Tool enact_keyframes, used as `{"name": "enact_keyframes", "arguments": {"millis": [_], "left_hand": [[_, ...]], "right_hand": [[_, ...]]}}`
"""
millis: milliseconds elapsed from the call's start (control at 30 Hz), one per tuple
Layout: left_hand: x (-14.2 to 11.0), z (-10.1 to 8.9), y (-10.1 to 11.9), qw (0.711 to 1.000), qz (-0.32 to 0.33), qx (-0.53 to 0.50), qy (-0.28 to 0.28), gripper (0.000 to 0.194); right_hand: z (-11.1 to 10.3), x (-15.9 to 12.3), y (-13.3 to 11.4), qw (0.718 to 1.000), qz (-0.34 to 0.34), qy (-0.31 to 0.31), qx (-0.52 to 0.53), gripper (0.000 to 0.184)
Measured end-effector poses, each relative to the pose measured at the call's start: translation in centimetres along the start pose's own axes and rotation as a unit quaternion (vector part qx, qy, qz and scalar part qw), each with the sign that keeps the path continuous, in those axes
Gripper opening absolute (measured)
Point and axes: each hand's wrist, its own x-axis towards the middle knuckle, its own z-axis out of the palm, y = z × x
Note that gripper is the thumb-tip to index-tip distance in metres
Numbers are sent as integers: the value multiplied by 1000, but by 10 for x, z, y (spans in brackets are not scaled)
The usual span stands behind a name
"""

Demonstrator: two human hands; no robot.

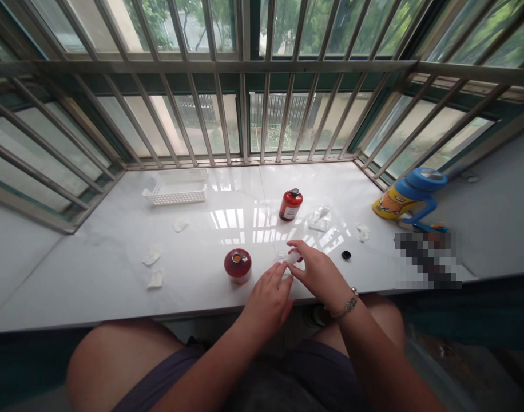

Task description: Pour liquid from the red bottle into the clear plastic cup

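Note:
My right hand [316, 269] pinches a small white piece [293, 258], perhaps a cotton pad, above the front of the white marble sill [116, 252]. The fingertips of my left hand [268, 297] touch that same piece from below. Just left of my hands stands an open red-brown bottle [238, 264]. A second red-brown bottle [290, 205] with a black cap stands farther back. A small black cap [346, 255] lies to the right of my hands.
A white plastic basket [177, 187] sits at the back left. Crumpled white pads [152, 257] lie at the left, and one [364, 231] at the right, near a clear wrapper [320, 218]. A blue and yellow cup [410, 197] lies at the right edge. Metal window bars [245, 114] close the back.

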Motion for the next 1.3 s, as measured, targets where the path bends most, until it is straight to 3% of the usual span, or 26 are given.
{"name": "enact_keyframes", "arguments": {"millis": [300,467,700,800,933,1167,1300], "left_hand": [[-2,8,-3,1000,0,-4,19,71],[-4,11,-1,999,-3,38,14,74],[-8,15,-1,999,-12,29,25,75],[-7,16,-2,999,-17,29,15,78],[-5,15,-1,999,-22,31,10,79],[-5,11,0,1000,-17,21,16,76],[-4,11,0,999,-20,21,20,76]], "right_hand": [[14,-14,11,996,42,47,67,53],[17,-16,11,995,44,82,47,52],[12,-34,15,994,64,83,45,74],[15,-42,14,988,67,94,99,73],[23,-47,14,979,70,61,182,78],[35,-50,23,967,124,157,156,55],[38,-50,18,967,83,129,206,64]]}}
